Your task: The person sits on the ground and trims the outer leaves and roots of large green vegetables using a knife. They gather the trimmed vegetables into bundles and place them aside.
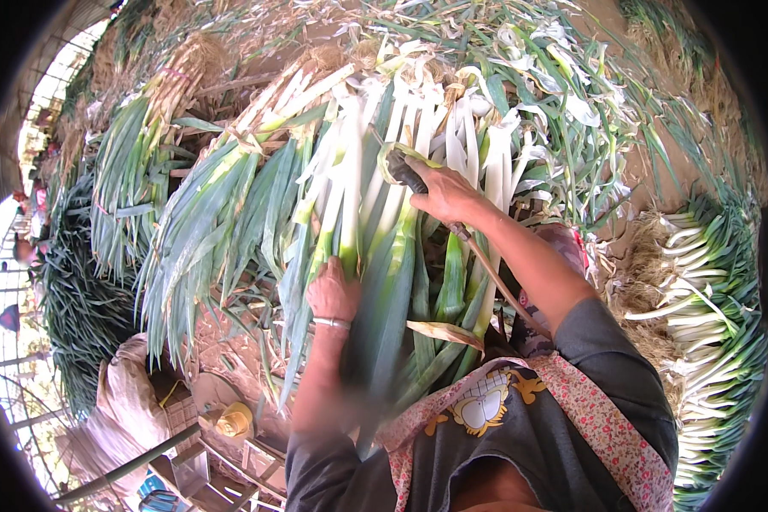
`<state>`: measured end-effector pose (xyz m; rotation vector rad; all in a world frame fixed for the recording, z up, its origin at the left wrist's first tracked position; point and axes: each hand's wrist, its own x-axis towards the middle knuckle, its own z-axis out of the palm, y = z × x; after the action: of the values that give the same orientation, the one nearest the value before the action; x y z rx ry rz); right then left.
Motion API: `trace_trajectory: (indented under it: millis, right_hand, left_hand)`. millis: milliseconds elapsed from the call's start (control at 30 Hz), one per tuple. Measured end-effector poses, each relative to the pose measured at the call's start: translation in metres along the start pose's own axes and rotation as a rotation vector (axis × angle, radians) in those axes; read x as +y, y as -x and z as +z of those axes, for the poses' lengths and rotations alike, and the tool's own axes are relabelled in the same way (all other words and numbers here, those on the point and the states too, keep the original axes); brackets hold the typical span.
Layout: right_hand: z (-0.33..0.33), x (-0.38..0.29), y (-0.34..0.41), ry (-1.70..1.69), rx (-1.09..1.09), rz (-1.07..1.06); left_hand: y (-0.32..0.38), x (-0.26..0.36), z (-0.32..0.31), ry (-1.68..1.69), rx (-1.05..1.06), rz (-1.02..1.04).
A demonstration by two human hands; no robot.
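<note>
My left hand (334, 291), with a pale bracelet at the wrist, is closed around the green part of a scallion stalk (352, 173) in the middle of the view. Up and to the right, my right hand (448, 192) grips the black handle of a hose-fed nozzle tool (404, 171), whose thin tip points up and left over the white stalks. From its lower end a brown hose (496, 275) runs down under my right arm. A strip of peeled leaf (387, 157) hangs by the tool. Other white-stemmed scallions (461, 137) lie side by side beneath both hands.
Untrimmed scallions (198, 217) with dry outer leaves lie at left, beside a tied bundle (160, 109). Peeled leaf scraps (576, 109) cover the top right. Rows of cleaned scallions (704, 320) line the right side. A yellow container (234, 419) and a wooden frame (256, 467) stand lower left.
</note>
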<state>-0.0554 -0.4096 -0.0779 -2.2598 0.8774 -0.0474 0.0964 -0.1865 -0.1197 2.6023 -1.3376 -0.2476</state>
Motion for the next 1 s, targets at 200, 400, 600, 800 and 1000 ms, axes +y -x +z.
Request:
trace_trajectory:
  millis: [200, 400, 600, 800, 1000]
  right_hand:
    - [-0.017, 0.024, 0.005, -0.069, 0.036, 0.179]
    - [-0.004, 0.051, 0.069, 0.064, 0.104, 0.100]
    - [-0.003, 0.066, 0.069, 0.185, 0.146, 0.133]
    - [-0.010, 0.069, 0.036, 0.067, 0.262, 0.096]
    - [0.006, 0.035, 0.038, -0.088, 0.038, -0.057]
  left_hand:
    - [0.027, 0.005, -0.015, 0.195, -0.004, 0.189]
    - [-0.039, 0.010, 0.020, 0.217, -0.038, 0.264]
    - [-0.085, 0.036, 0.066, 0.360, -0.205, 0.188]
    - [-0.097, 0.037, 0.032, 0.193, -0.353, 0.188]
    - [-0.198, -0.057, 0.008, 0.255, 0.485, 0.169]
